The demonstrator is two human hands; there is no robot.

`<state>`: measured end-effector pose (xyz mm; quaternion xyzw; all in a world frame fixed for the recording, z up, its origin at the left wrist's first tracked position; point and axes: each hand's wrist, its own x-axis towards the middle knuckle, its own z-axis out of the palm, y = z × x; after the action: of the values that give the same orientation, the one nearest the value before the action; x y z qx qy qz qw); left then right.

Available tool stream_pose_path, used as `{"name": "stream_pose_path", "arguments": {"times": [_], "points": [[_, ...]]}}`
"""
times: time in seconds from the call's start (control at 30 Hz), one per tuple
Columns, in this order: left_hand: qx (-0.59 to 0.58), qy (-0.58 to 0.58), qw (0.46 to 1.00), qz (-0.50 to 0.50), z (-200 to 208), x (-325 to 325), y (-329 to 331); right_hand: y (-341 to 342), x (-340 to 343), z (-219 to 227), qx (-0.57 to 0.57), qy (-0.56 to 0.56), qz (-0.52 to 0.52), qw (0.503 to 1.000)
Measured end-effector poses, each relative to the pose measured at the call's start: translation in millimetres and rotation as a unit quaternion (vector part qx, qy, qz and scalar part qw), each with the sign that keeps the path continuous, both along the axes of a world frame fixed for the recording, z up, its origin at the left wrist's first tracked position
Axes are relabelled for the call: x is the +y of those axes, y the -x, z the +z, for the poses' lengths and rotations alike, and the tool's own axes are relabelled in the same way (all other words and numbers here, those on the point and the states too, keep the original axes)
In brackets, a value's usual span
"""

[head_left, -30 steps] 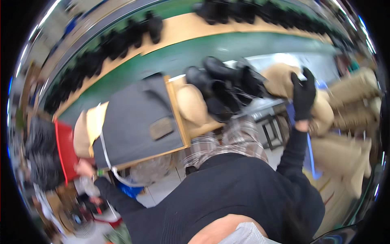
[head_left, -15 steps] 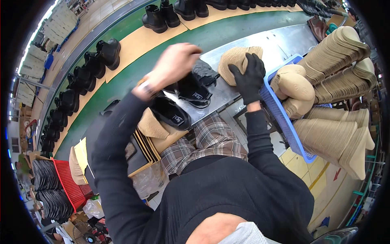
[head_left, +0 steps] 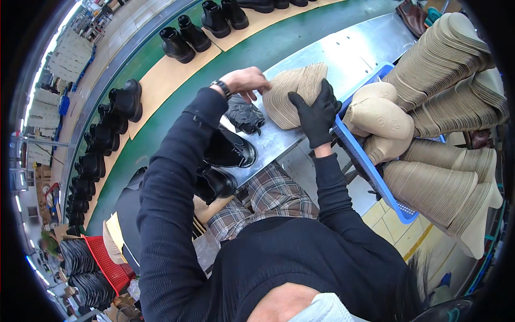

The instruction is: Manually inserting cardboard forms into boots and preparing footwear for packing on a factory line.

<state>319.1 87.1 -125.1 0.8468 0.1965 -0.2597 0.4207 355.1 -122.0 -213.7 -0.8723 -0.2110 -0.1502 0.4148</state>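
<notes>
My right hand (head_left: 317, 115), in a black glove, is closed on the right side of a fanned stack of tan molded shoe inserts (head_left: 289, 96) above the metal tabletop. My bare left hand (head_left: 247, 83) has its fingers bent and apart, with the fingertips at the stack's left edge. Whether they touch it I cannot tell. Just below that hand lies a crumpled black bundle (head_left: 244, 114) on the metal. Two shiny black shoes (head_left: 228, 147) sit at the table's near edge, partly covered by my left forearm.
A blue plastic basket (head_left: 370, 180) at the right holds nested stacks of tan inserts (head_left: 434, 182). Black boots (head_left: 126, 99) line the tan boards along the green conveyor. At the lower left stands a red basket (head_left: 104, 260). Brown shoes (head_left: 410, 16) lie at the far right.
My left hand has moved right and down, from above the shoes to the stack's edge. The stack and my right hand have shifted slightly left, and the view has turned.
</notes>
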Motion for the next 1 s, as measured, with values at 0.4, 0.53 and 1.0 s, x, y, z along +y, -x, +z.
{"name": "stream_pose_path", "arguments": {"times": [0.4,0.53,1.0], "points": [[-0.083,-0.024,0.996,0.023,-25.5,4.2,2.2,5.8,13.8,1.1,-0.032,0.071,0.004,0.997],[-0.122,-0.228,0.965,-0.05,1.1,-12.3,-11.3,7.0,13.2,-1.5,-0.003,0.027,0.007,1.0],[-0.047,0.147,0.988,0.031,-16.9,13.7,12.7,9.3,17.6,3.0,-0.038,0.119,0.039,0.991]]}}
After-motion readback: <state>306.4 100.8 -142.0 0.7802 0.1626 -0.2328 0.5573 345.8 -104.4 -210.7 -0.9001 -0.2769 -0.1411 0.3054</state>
